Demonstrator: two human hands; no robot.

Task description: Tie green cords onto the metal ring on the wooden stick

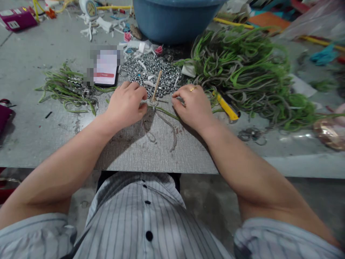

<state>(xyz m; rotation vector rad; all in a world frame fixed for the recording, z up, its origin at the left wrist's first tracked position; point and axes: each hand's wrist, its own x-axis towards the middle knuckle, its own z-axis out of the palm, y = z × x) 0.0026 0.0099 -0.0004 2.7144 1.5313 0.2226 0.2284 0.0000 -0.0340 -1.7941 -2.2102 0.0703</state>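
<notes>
Pinching with both hands, you worked at the far edge of the grey board (151, 151), knuckles up and wrists low, which likely steadied the fine work.

Your left hand (126, 104) was curled nearly closed. Its fingertips pressed on a small ring (153, 104) that lay on the board at 12 o'clock from your chest, probably so it could not slide. Your right hand (192, 108), at 3 o'clock from the ring and just beside it, was curled the same way over a green cord (165, 113). The cord ran from the ring and under the palm, but the grip itself was hidden. A stick (156, 84) rose from the ring and leaned toward 1 o'clock.

Supplies lay in an arc within reach:
- A heap of rings (147, 72) sat at 12 o'clock, touching the board's far edge.
- A cord pile (242, 64) spread from 1 to 3 o'clock.
- A knife (226, 107) lay at 3 o'clock, near your right wrist and handy for that hand.
- A bundle (67, 91) of cords with rings lay at 9 o'clock, apart from the loose stock.
- A phone (106, 68) sat at 11 o'clock, with a basin (175, 21) behind the heap.
</notes>
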